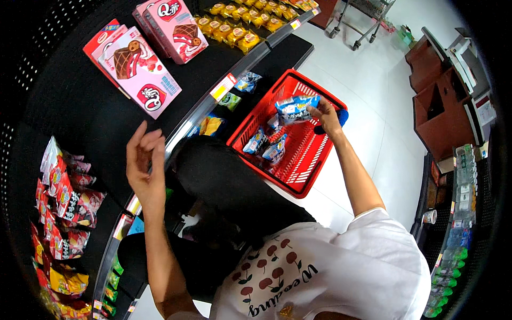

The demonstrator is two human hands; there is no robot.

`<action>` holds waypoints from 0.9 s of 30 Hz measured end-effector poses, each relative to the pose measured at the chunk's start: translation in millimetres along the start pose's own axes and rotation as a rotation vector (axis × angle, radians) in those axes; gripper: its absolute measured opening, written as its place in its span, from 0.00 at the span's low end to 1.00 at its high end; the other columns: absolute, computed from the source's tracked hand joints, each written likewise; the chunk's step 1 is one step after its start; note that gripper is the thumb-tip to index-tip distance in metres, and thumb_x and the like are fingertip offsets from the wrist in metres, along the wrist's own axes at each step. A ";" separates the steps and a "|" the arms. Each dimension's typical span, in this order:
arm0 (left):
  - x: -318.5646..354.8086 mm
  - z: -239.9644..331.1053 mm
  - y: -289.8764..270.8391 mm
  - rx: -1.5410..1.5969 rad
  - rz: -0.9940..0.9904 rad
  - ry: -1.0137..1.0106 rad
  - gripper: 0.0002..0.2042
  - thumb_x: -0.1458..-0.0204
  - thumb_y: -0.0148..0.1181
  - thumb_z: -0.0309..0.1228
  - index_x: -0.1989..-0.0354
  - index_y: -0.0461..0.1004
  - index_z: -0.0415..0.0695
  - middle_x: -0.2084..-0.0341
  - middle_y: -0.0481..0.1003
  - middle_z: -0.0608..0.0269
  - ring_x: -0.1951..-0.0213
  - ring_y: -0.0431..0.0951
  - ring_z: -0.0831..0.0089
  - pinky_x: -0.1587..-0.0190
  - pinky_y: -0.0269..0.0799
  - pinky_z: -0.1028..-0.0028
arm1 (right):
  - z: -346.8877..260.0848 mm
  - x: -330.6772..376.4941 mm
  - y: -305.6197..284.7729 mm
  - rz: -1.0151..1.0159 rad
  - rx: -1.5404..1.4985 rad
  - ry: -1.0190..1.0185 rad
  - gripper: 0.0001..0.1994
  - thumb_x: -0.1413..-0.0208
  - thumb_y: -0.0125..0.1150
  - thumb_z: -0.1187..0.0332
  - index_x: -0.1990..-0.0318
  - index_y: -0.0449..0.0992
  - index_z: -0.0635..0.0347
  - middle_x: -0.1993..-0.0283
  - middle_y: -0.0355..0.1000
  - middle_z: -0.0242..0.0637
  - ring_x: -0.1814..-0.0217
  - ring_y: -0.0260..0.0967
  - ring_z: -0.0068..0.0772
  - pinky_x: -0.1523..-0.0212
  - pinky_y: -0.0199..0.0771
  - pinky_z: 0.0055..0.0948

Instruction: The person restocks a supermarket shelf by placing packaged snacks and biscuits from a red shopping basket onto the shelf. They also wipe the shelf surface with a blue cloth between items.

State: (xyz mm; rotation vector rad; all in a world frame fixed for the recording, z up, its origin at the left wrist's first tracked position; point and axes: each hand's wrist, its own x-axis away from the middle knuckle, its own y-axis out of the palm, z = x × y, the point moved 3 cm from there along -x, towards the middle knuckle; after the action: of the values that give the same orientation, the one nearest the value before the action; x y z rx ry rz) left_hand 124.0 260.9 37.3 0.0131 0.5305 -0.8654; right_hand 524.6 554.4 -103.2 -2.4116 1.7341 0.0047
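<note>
My right hand [329, 118] grips a blue-and-white snack bag [295, 109] by its right end, over the red shopping basket [306, 181]. Several smaller blue-and-white packets [274, 151] lie inside the basket, toward its left side. My left hand [145, 162] is raised by the shelf edge with nothing in it, its fingers loosely bent and apart. The pink snack box [140, 69] standing on the black shelf is the thing nearest to it, a little beyond the fingertips.
More pink boxes [178, 34] and rows of yellow-wrapped snacks [229, 32] fill the far shelf. Red snack bags [61, 192] stand at the left. Packets [212, 126] sit on a lower shelf. Brown counters [448, 114], bottles [464, 186] and a metal cart [357, 21] are across the floor.
</note>
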 end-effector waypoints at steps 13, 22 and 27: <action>6.3 -30.8 4.0 0.005 0.007 -0.164 0.21 0.34 0.57 0.33 0.35 0.67 0.41 0.58 0.80 0.59 0.63 0.80 0.78 0.61 0.74 0.79 | 227.3 -33.4 -47.5 0.129 0.248 0.032 0.23 0.44 0.62 0.81 0.40 0.69 0.68 0.37 0.70 0.45 0.36 0.68 0.38 0.36 0.68 0.35; 9.9 -34.8 -6.6 -0.012 0.053 -0.199 0.19 0.35 0.57 0.33 0.37 0.69 0.41 0.62 0.81 0.61 0.64 0.80 0.80 0.62 0.75 0.80 | 55.1 12.7 -60.1 0.415 1.070 -0.244 0.32 0.48 0.68 0.74 0.34 0.66 0.53 0.33 0.63 0.50 0.34 0.60 0.55 0.32 0.63 0.44; 10.9 -37.9 -10.3 0.030 0.037 -0.177 0.18 0.34 0.56 0.31 0.38 0.70 0.41 0.64 0.81 0.63 0.64 0.80 0.81 0.63 0.72 0.82 | 78.0 32.8 -101.1 0.393 1.169 0.068 0.31 0.50 0.71 0.70 0.36 0.69 0.52 0.35 0.65 0.51 0.38 0.64 0.57 0.37 0.68 0.47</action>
State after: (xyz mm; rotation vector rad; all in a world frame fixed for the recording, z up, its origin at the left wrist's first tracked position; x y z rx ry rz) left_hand 105.6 254.7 1.4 -0.0256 0.3506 -0.8297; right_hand 637.9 565.7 -169.6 -1.2263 1.5196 -0.7935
